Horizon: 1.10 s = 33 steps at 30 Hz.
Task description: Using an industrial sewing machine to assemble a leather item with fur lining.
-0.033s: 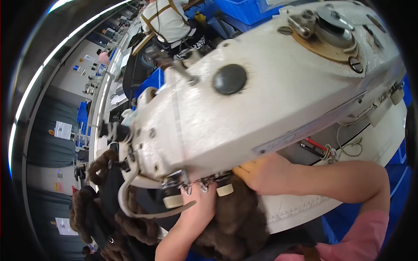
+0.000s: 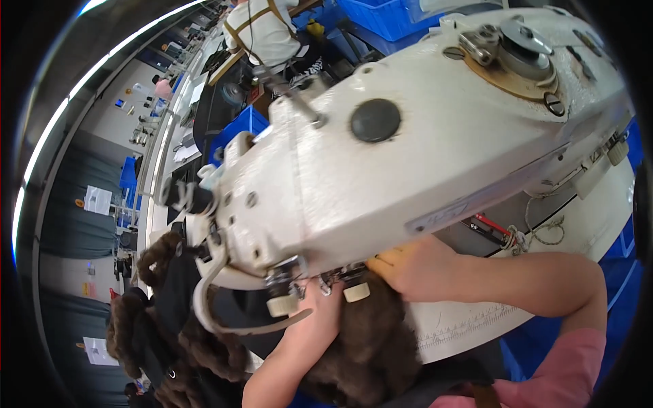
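A white industrial sewing machine (image 2: 326,177) spans the view, its head hiding much of what lies beneath. My left hand (image 2: 318,309) reaches under the head, beside a pale thumbscrew and the curved metal lever; its fingers are hidden. To its right, my right hand (image 2: 415,268) comes in from the side with bent fingers close together at the upper edge of brown fur (image 2: 377,319), closed on it; the fingertips are hidden. The fur hangs between my forearms toward my lap. Dark cloth (image 2: 241,309) of the fur-trimmed garment passes under the machine.
More fur-trimmed dark cloth (image 2: 197,347) piles up at left. The pale machine table (image 2: 469,326) carries a ruler scale along its edge. A red-handled tool (image 2: 491,224) and cord lie behind my right arm. Blue bins (image 2: 384,20) and a person in white (image 2: 269,34) are at the back.
The sewing machine's head sits slightly farther right in the picture, and its rear lever stands slightly more to the right. Both my hands stay almost in place.
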Available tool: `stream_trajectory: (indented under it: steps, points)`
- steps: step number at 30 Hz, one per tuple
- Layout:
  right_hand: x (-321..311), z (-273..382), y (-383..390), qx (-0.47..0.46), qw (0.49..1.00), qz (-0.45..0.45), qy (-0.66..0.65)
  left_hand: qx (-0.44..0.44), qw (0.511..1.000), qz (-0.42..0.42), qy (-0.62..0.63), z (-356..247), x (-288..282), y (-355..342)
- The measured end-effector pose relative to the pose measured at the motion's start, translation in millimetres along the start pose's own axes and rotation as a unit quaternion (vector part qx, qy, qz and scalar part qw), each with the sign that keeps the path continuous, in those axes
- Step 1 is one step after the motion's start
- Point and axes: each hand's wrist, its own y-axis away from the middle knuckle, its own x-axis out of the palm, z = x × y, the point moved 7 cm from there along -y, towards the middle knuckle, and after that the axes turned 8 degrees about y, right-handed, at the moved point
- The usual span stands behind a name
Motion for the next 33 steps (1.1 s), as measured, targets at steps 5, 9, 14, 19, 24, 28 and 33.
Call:
stream_trajectory:
  steps: [5, 9, 14, 19, 24, 28, 33]
  points:
    - [-1, -4, 4, -0.009, 0.999, -0.026, 0.031, -0.051, 0.997, 0.053, 0.027, -7, -7, -7]
    - [-5, 5, 2, -0.052, 0.994, -0.074, 0.056, 0.002, 0.973, -0.195, 0.127, -11, -41, 38]
    - [-10, 17, 12, -0.092, 0.983, -0.126, 0.093, -0.035, 0.941, -0.297, 0.161, 5, -63, 98]
    - [-18, 64, 23, 0.088, 0.978, -0.015, -0.187, 0.013, 0.926, -0.338, 0.165, 0, -69, 128]
    - [0, 148, 38, 0.071, 0.864, 0.024, -0.497, 0.075, 0.921, -0.340, 0.174, -29, -70, 126]
    - [29, 155, 67, 0.102, 0.848, -0.122, -0.506, 0.149, 0.957, -0.213, 0.131, -81, -86, 104]
    - [-50, 101, 134, 0.096, 0.823, -0.256, -0.498, 0.392, 0.814, -0.238, 0.356, -118, -127, 141]
